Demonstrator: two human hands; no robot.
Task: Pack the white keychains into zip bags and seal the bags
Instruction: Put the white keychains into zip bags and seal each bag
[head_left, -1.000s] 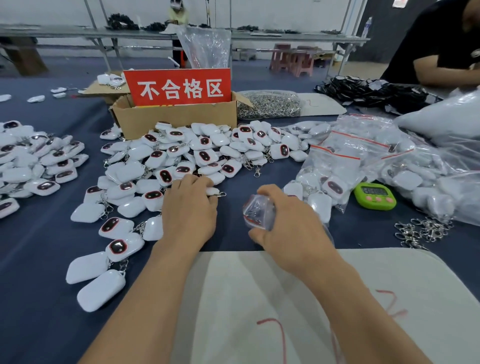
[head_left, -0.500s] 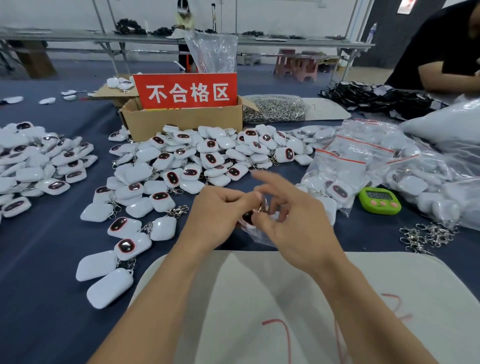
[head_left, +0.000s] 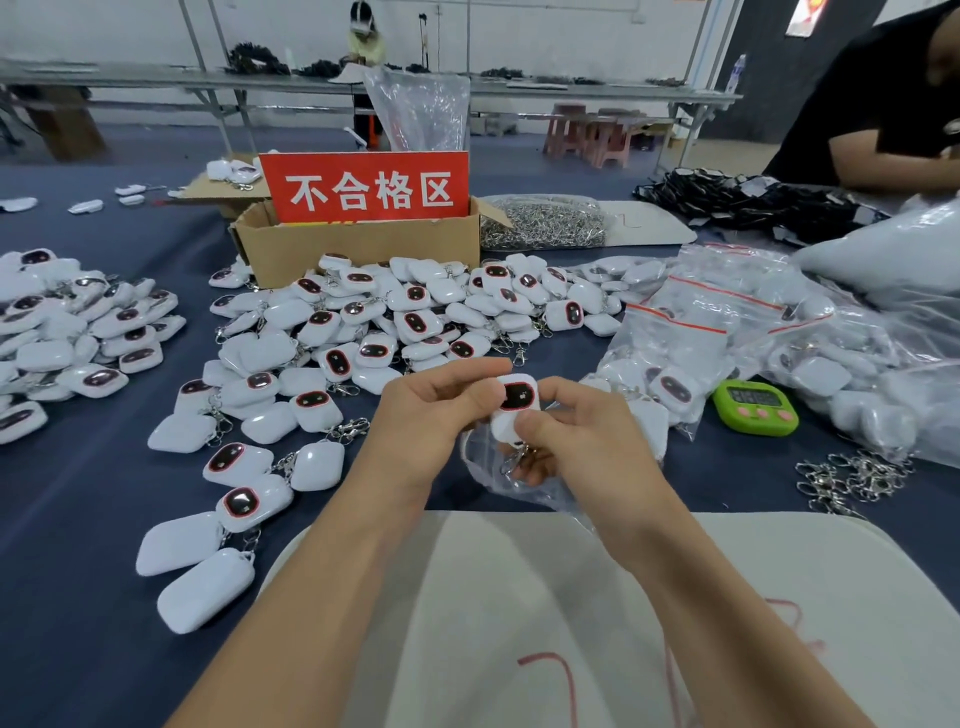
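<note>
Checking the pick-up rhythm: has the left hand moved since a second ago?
Yes. The left hand left the keychain pile and shifted right, toward the green timer, and now pinches a white keychain.

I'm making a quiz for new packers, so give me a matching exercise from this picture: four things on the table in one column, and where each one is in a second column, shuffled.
Things:
1. white plastic keychain with a dark red-rimmed face
2. green plastic digital timer
3. brown cardboard box
4. loose silver metal clasps

Places:
A. behind the middle heap of white keychains, carrying a red sign
B. on the blue cloth, right of the timer
C. pinched between left hand and right hand
D. beside the filled zip bags

Pairs: 1-C, 2-D, 3-A, 4-B.
</note>
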